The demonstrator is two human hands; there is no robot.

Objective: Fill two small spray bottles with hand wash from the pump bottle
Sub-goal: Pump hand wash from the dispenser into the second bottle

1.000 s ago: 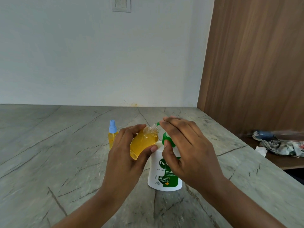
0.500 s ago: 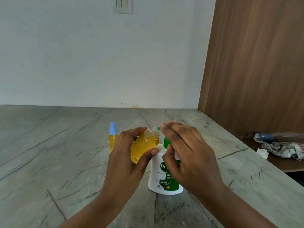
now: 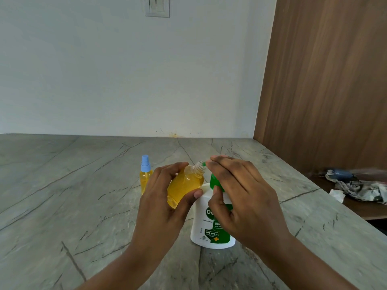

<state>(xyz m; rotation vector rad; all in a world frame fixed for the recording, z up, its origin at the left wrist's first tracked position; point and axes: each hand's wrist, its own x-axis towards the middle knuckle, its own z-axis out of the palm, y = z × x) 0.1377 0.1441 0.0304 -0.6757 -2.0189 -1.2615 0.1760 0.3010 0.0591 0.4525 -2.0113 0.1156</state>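
Observation:
A white pump bottle [image 3: 204,231] with a green label and green pump stands on the grey stone counter. My right hand [image 3: 240,197] lies over its pump head, fingers flat on top and thumb against the green neck. My left hand [image 3: 161,204] grips an uncapped clear spray bottle [image 3: 184,185] nearly full of amber liquid, tilted so its open threaded neck meets the green nozzle tip under my right fingertips. A second small spray bottle [image 3: 145,176], amber-filled with a blue spray cap, stands upright just left of my left hand.
The counter [image 3: 62,195] runs back to a white wall. A brown wooden panel [image 3: 326,80] rises on the right. Beyond the counter's right edge, a lower wooden shelf holds a crumpled cloth [image 3: 360,189] and a blue object.
Both hands and the tilted bottle stay in the same hold at the pump; only the camera view shifts slightly.

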